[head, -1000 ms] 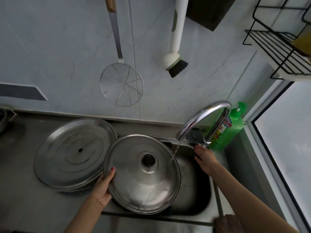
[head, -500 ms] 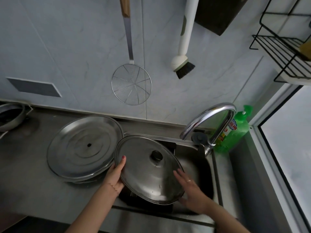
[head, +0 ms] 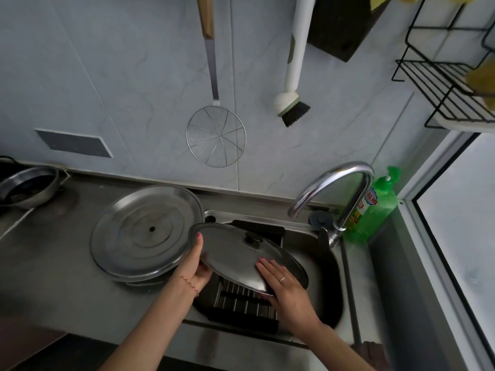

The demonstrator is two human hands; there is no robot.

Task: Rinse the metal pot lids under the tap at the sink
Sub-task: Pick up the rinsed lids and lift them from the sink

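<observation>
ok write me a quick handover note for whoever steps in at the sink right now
Left hand: grips the left rim of the round steel pot lid with the black knob, tilted over the steel sink.
Right hand: fingers flat on the lid's near right side.
Large flat steel lid with a centre hole: on the counter left of the sink, stacked on another.
Curved chrome tap: no water visible.
Done: cannot tell whether any lid is rinsed.
Left: rinse the remaining lids.
</observation>
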